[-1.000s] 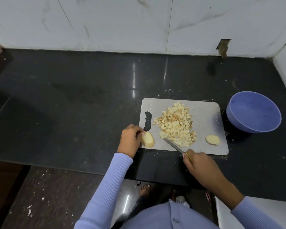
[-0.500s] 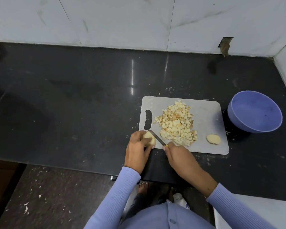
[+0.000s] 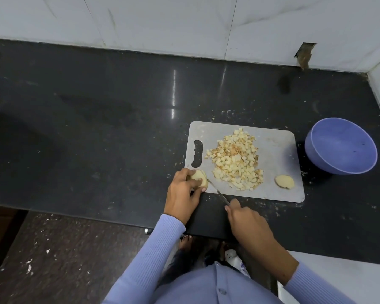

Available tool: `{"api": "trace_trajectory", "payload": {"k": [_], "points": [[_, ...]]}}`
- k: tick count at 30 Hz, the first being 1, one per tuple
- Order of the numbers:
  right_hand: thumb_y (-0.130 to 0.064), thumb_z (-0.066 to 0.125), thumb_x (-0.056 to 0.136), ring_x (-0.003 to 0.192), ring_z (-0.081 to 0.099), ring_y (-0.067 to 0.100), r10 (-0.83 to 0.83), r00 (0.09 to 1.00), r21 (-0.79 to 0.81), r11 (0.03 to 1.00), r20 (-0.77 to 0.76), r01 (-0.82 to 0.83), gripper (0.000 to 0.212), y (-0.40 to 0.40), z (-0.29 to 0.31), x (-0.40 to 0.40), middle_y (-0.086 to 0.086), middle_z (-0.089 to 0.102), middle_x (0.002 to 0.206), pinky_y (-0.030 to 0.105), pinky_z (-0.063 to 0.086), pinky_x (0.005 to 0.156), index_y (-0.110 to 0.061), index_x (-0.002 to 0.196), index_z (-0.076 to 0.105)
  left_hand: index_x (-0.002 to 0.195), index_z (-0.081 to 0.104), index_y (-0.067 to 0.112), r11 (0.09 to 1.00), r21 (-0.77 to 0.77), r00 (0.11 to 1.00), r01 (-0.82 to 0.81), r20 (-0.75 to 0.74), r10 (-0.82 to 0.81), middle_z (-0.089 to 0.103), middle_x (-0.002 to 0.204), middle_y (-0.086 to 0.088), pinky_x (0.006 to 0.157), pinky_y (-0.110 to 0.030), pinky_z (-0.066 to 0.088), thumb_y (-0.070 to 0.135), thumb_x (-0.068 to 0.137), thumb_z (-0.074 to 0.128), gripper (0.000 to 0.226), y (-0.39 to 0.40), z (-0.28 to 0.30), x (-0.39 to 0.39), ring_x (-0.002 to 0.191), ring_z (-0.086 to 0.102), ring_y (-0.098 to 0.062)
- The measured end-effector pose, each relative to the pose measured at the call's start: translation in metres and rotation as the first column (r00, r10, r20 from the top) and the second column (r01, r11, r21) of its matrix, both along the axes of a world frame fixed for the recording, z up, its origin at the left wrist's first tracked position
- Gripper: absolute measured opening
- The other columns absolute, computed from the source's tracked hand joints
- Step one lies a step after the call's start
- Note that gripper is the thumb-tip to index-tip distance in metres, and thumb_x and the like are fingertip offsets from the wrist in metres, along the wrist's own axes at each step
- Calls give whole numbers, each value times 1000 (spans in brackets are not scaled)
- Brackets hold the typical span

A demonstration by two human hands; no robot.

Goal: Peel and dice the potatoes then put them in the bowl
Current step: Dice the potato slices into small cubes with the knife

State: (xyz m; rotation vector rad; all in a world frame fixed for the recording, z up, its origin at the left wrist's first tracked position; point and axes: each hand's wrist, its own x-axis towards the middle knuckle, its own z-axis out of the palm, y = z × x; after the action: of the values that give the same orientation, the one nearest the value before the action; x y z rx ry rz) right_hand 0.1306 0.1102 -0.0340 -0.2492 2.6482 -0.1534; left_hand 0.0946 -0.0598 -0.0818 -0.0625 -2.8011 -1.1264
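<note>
A peeled potato piece (image 3: 198, 177) sits at the near left corner of the cutting board (image 3: 279, 148). The left hand (image 3: 183, 194) curls its fingers round it. The right hand (image 3: 246, 218) grips a knife (image 3: 217, 190), its tip touching the potato. Diced potato (image 3: 236, 159) lies mid-board, a slice (image 3: 284, 182) near right. The blue bowl (image 3: 340, 145) is right.

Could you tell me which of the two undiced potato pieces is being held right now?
The potato piece at the board's near-left corner, gripped by the left hand; the other piece lies untouched near the bowl.
</note>
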Motion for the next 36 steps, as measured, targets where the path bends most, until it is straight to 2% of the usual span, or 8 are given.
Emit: {"api": "trace_trajectory", "payload": {"k": [4, 7, 13, 17, 24, 27, 30, 36], "points": [[-37, 19, 104, 91, 63, 29, -55, 998, -39, 998, 24, 56, 28, 9, 2, 8, 8, 64, 96, 31, 33, 63, -15, 102, 38, 84, 76, 4, 999, 35, 1000, 15, 14, -15, 62, 110, -5, 80, -32, 53, 12, 71, 83, 17, -4, 2, -1, 100, 59, -21], [-37, 22, 103, 82, 61, 28, -103, 995, -149, 984, -11, 100, 27, 7, 8, 4, 6, 58, 82, 32, 33, 62, -17, 92, 36, 84, 76, 5, 997, 72, 1000, 2, 12, -3, 58, 112, -4, 85, -25, 48, 13, 72, 82, 16, -5, 2, 2, 102, 55, -18], [-37, 23, 103, 81, 58, 30, -108, 990, -216, 973, -89, 87, 36, -17, 7, -24, 10, 62, 87, 32, 33, 61, -11, 102, 47, 84, 76, 4, 1000, 25, 1000, -12, 13, 12, 62, 102, -7, 80, -18, 44, 11, 72, 82, 16, -3, 3, 3, 97, 58, -19], [-35, 23, 104, 86, 59, 31, -65, 994, -169, 984, -82, 51, 36, -28, -2, -34, 13, 62, 94, 33, 34, 63, -8, 108, 47, 82, 76, 3, 999, 33, 999, -35, 17, 34, 62, 98, -8, 80, 0, 35, 8, 70, 83, 15, -2, 2, 1, 94, 59, -19], [-35, 20, 104, 93, 63, 31, -38, 999, -7, 999, 15, 39, 30, -3, 4, 4, 10, 64, 101, 31, 34, 64, -12, 107, 39, 79, 76, 2, 1000, 2, 1000, -31, 3, 31, 63, 96, -10, 74, -24, 46, 9, 68, 84, 15, 0, 2, 1, 93, 61, -25], [-36, 21, 104, 92, 62, 30, -79, 996, -33, 996, 49, 81, 23, 7, 10, 13, 7, 62, 95, 31, 33, 63, -18, 95, 32, 79, 76, 3, 1000, -1, 1000, -27, -6, 27, 63, 97, -10, 75, -25, 47, 10, 68, 84, 16, -2, 0, 1, 92, 61, -24], [-37, 24, 103, 83, 60, 28, -119, 993, -119, 986, -1, 118, 27, 6, 18, 5, 3, 53, 79, 31, 33, 62, -17, 91, 37, 79, 76, 4, 999, 18, 999, -32, -12, 32, 61, 96, -9, 74, -23, 47, 11, 68, 84, 16, -4, 0, 2, 91, 59, -22], [-37, 25, 103, 81, 59, 28, -105, 990, -186, 979, -99, 86, 36, -21, 13, -26, 9, 62, 87, 32, 35, 61, -11, 102, 49, 78, 76, 3, 997, 59, 999, -42, 4, 42, 59, 92, -5, 73, -15, 45, 12, 68, 84, 16, -5, 1, 1, 88, 57, -17]]}}
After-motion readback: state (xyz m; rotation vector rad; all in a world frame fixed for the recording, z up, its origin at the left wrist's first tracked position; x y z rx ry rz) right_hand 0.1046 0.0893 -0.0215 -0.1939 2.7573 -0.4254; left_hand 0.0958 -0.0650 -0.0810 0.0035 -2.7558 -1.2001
